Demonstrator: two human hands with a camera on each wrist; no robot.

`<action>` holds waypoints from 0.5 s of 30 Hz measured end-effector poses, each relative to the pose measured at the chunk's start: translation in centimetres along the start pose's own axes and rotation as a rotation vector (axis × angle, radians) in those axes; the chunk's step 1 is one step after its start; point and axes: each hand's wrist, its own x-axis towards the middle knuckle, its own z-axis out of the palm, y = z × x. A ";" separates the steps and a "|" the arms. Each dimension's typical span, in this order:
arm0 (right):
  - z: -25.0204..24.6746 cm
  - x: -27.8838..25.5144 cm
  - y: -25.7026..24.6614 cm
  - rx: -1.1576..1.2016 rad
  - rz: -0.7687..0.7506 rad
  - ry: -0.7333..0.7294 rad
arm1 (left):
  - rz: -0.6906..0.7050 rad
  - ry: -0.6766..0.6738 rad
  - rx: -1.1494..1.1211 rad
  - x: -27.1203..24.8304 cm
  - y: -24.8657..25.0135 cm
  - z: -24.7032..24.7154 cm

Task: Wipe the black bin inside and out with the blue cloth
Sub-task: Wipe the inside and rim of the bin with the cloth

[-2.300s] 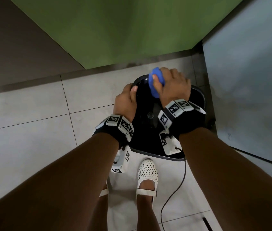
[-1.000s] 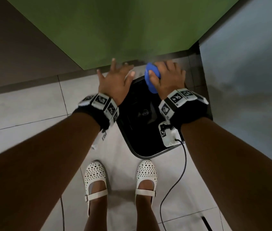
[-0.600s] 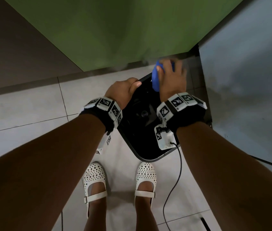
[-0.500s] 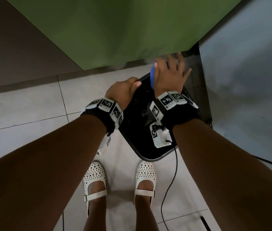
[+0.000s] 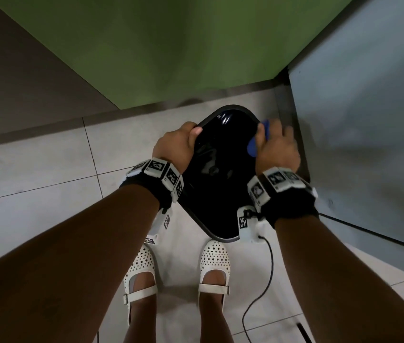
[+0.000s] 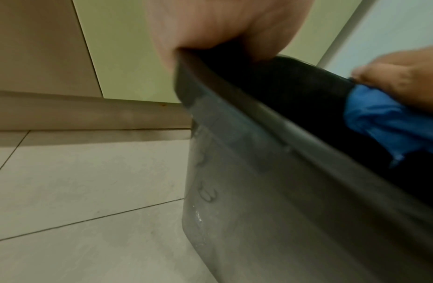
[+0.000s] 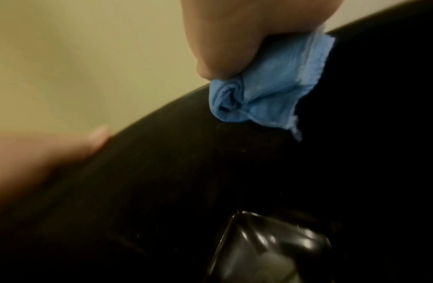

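Seen from your head, you stand over the black bin (image 5: 223,169) on the pale tiled floor (image 5: 35,174), in a corner where a green wall (image 5: 171,45) meets a grey panel (image 5: 369,120). Your left hand (image 5: 173,147) grasps the bin's left rim, thumb hooked over the edge. Your right hand (image 5: 277,149) is closed around the blue cloth (image 5: 258,142), pressing it against the right rim, thumb inside and fingers outside. Both wrists wear black bands with white marker tags, a cable (image 5: 265,280) trails down from the right one, and your white shoes (image 5: 214,268) stand just behind the bin. From your left wrist, your fingers (image 6: 222,24) wrap over the rim, gripping it; the bin's grey-looking outer wall (image 6: 271,201) drops to the floor, and across the opening your right hand (image 6: 402,80) holds the bunched cloth (image 6: 385,124) on the far rim. From your right wrist, your fingers (image 7: 234,44) pinch the folded cloth (image 7: 268,92) against the bin's dark inside wall (image 7: 174,181), glossy bottom (image 7: 271,249) below, your left thumb (image 7: 41,153) blurred on the opposite rim.
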 end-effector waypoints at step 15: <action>0.3 3.1 -8.3 -0.024 -0.059 -0.249 | 0.080 -0.062 -0.047 -0.4 -0.8 -0.4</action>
